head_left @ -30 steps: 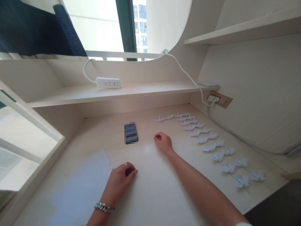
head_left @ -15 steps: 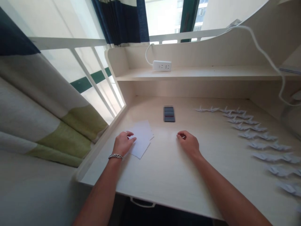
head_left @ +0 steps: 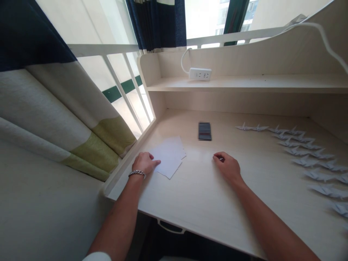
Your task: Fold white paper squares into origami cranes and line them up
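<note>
My left hand (head_left: 146,162), a chain bracelet at its wrist, rests on the near left edge of a small stack of white paper sheets (head_left: 170,156) on the pale wooden desk (head_left: 206,188); its fingers are curled with the tips on the paper. My right hand (head_left: 227,167) lies on the bare desk to the right of the sheets, fingers loosely curled, nothing visible in them. A small dark rectangular object (head_left: 204,131), blurred, lies beyond both hands. Several white folded paper cranes (head_left: 299,143) stand in two rows along the desk's right side.
A white power strip (head_left: 200,74) with its cable sits on the shelf above the desk. A window with white rails and a dark blue curtain (head_left: 160,23) lies behind. A cream and green curtain (head_left: 67,119) hangs at the left, beside the desk's edge.
The view swung left and back, bringing the curtain and window rails into sight. My left hand went from the bare desk onto the edge of the paper sheets. My right hand stayed put.
</note>
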### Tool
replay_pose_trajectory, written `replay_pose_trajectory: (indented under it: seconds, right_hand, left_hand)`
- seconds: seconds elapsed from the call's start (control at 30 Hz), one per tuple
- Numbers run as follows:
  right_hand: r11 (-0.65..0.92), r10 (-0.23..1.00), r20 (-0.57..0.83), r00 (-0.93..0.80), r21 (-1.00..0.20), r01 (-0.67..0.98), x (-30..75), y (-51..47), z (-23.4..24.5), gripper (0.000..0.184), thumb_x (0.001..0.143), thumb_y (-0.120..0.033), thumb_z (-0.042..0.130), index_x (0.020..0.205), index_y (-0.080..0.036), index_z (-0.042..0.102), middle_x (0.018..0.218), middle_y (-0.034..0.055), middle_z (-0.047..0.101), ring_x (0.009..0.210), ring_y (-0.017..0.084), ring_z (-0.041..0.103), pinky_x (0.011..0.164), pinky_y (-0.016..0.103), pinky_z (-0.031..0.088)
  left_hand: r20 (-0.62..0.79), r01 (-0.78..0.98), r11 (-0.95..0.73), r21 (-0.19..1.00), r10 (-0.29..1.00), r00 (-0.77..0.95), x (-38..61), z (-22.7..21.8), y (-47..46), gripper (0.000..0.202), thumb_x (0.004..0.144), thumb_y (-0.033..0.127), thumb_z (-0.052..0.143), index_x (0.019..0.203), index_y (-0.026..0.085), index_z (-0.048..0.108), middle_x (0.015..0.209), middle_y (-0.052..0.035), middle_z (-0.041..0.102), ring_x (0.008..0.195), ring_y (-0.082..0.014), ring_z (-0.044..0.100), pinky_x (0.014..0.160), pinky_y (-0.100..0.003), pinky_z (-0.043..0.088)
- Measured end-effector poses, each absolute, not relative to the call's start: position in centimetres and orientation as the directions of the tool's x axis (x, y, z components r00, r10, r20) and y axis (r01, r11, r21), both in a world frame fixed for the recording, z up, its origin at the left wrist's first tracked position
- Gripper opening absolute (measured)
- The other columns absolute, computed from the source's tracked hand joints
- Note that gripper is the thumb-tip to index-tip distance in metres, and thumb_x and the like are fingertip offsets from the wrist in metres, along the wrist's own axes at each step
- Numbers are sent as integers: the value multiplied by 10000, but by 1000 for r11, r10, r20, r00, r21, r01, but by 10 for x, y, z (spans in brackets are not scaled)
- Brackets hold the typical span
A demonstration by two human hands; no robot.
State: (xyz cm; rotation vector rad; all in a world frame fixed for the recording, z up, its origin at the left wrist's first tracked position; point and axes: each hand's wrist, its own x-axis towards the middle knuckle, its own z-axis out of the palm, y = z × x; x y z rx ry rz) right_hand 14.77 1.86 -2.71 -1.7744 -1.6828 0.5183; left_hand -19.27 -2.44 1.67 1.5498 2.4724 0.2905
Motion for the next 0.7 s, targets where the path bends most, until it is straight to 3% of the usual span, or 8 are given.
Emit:
replay_pose_trajectory:
  seconds: [0.13,0.4,0.57,0.7]
  right_hand:
    - [19,986,135,99,-677,736,148,18,-26,202,786,-365,549,867,-259,701,832,7,728,754,194,647,674,296,435]
    - [32,988,134,79,-672,740,149,18,-25,200,790,-364,547,865,-260,702,853,4,730,765,191,648,693,298,441]
    - [43,989,133,64,-674,737,150,16,-24,199,792,-365,545,864,-263,700,869,0,729,769,188,648,702,299,442]
    - [44,990,126,59,-684,728,150,17,-24,206,787,-365,544,864,-258,701,864,8,730,768,192,647,708,304,445]
  left_hand:
    - [-70,837,490,244,870,-489,-188,23,-27,565,606,547,711,1035,188,634,1081,-143,691,978,-301,638,737,-347,459]
    - [-138,830,513,217,858,-494,-182,29,-29,392,621,562,686,830,230,697,940,-110,729,895,-296,659,679,-345,453]
    - [-48,838,505,206,860,-507,-183,25,-32,538,614,588,687,974,189,684,1110,-162,682,994,-321,629,714,-363,460]
    - [-76,840,506,197,862,-501,-182,26,-32,442,630,572,683,877,206,717,1007,-143,719,931,-310,651,677,-352,460]
